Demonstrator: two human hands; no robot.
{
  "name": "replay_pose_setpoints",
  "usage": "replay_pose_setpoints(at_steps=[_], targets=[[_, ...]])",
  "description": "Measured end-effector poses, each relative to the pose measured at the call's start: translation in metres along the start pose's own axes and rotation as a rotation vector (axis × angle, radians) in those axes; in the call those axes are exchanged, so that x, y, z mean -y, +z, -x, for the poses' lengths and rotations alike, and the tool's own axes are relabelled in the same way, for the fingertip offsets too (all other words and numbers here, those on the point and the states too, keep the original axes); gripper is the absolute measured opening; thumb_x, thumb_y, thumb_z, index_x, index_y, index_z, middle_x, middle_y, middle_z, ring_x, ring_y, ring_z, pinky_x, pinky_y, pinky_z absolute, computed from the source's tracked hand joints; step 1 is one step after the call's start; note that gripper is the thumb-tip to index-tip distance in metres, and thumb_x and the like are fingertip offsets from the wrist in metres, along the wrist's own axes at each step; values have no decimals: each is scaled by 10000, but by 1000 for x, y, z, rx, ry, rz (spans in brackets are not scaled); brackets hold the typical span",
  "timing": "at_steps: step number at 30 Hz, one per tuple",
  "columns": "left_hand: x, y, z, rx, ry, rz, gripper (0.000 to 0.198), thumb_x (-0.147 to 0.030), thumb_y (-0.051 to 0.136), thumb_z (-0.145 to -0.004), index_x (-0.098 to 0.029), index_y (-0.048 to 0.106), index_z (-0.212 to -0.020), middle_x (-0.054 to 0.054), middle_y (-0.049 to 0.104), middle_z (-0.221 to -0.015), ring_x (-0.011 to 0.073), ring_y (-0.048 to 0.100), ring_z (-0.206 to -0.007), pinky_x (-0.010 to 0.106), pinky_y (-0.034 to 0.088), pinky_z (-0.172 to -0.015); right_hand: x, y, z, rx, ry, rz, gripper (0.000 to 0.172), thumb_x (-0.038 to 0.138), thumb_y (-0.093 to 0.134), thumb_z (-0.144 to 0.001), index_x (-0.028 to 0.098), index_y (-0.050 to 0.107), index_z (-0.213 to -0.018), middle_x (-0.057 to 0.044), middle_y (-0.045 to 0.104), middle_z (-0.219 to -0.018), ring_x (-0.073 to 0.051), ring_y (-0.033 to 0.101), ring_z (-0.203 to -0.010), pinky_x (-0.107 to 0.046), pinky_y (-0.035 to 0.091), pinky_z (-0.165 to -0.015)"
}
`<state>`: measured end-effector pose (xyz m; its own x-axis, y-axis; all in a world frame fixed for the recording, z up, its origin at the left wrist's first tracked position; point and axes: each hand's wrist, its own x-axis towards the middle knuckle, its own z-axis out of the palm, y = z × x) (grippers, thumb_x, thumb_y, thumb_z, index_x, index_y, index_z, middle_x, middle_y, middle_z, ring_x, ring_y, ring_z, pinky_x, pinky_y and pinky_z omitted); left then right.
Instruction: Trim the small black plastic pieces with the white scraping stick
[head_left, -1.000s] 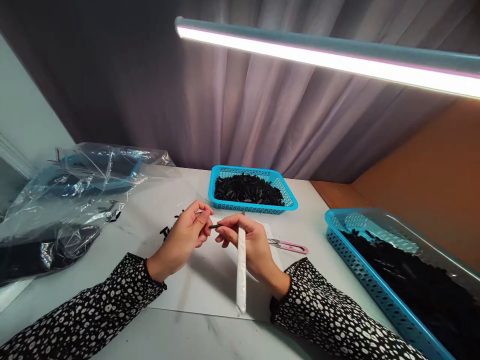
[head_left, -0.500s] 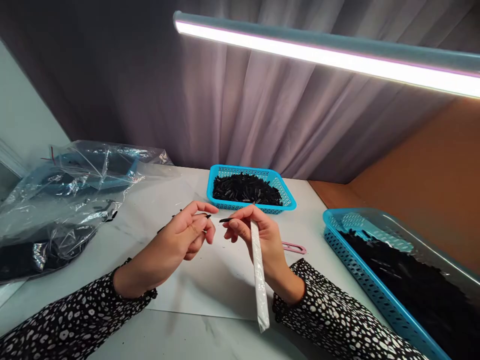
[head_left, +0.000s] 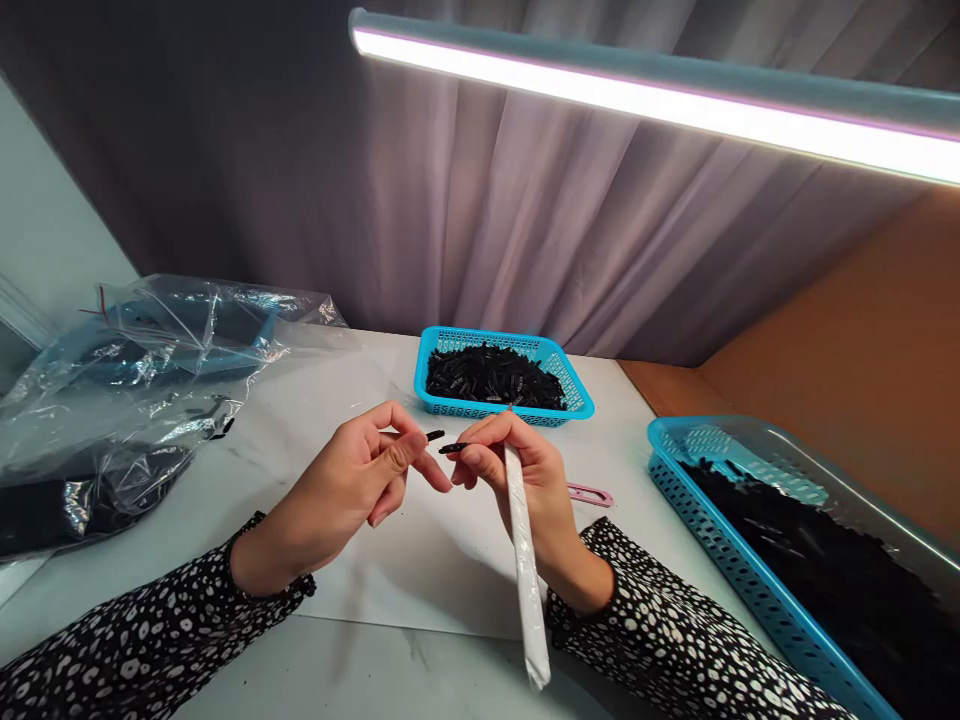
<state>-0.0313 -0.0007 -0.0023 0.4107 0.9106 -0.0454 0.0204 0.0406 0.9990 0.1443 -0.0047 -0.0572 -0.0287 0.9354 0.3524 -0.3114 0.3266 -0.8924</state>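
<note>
My left hand [head_left: 379, 465] is closed in a pinch on a small black strip [head_left: 435, 435], whose end sticks out past the thumb and finger. Facing it, a little to the right, my right hand [head_left: 521, 470] pinches another small black strip [head_left: 452, 449] between thumb and index finger. The two strips are close but apart. A long stick wrapped in white, shiny film or tape [head_left: 527, 570] rests in the same right hand, slanting down toward me; a thin tip shows above the knuckles.
Behind my hands stands a blue basket [head_left: 587, 400] of black strips. A larger blue basket [head_left: 750, 585] with dark pieces and a clear cover is at right. Clear plastic bags [head_left: 187, 345] lie left. A pink tool [head_left: 592, 494] is beside my right wrist. A lamp [head_left: 637, 90] hangs above.
The black strip in my left hand now sticks out farther to the right, and the left fingers have shifted around it. The white stick's lower end has swung slightly right.
</note>
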Motion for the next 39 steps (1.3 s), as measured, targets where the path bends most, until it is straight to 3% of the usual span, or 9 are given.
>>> replay_pose_setpoints(at_steps=[5,9,12,16,22,26,32,36,39], targets=[[1,0,1,-8,25,-50,411,-553,641,-904,-198,486,-766,57,779,-712,34,341,-361,215,212,-402,3,1,0,11,13,-14,205,367,782,-832,221,649,-777,16,662,-724,-126,610,-572,-264,509,-536],[-1,2,2,-33,42,-103,419,-572,624,-906,-206,483,-759,59,769,-682,46,328,-361,210,216,-383,11,4,-1,32,177,-212,92,272,701,-828,215,629,-829,-18,683,-831,-141,629,-661,-241,486,-525],[-3,3,3,-43,61,-133,403,-555,631,-906,-208,488,-759,52,758,-670,52,308,-372,214,205,-384,15,6,-2,40,265,-252,71,251,676,-795,206,642,-838,-23,675,-815,-122,554,-623,-226,425,-502],[-2,2,5,-59,69,-215,367,-514,638,-913,-208,514,-754,23,731,-640,64,320,-397,217,233,-400,12,5,0,69,149,-39,195,316,772,-795,238,734,-969,18,641,-729,-110,478,-572,-244,409,-517],[1,-1,6,-69,62,-270,333,-507,599,-932,-217,556,-775,-24,662,-527,77,311,-375,221,232,-402,8,2,2,73,51,90,127,354,809,-810,266,792,-900,-17,756,-800,-167,661,-706,-312,540,-653],[-1,-5,-1,-148,34,-165,403,-468,498,-974,-195,614,-702,-63,419,-330,92,304,-411,204,317,-485,10,1,1,41,59,61,145,372,839,-785,277,808,-891,-18,777,-818,-175,701,-742,-315,556,-684],[-6,-14,-15,-362,-187,211,244,-268,541,-882,-177,581,-659,-81,329,-418,77,192,-417,188,180,-405,11,2,0,20,81,19,146,378,867,-751,278,817,-845,-20,782,-817,-169,699,-729,-306,556,-675],[-8,-15,-13,-360,-197,291,258,-301,533,-890,-181,576,-665,-81,331,-420,73,181,-410,186,191,-398,11,3,1,36,82,26,189,431,867,-740,274,819,-835,-30,782,-806,-177,695,-721,-316,563,-670],[-11,-11,-7,-262,-163,223,255,-322,551,-895,-185,578,-682,-87,322,-416,75,177,-422,189,165,-401,12,3,1,40,82,49,222,457,860,-742,263,819,-842,-35,782,-806,-182,694,-723,-325,563,-678]])
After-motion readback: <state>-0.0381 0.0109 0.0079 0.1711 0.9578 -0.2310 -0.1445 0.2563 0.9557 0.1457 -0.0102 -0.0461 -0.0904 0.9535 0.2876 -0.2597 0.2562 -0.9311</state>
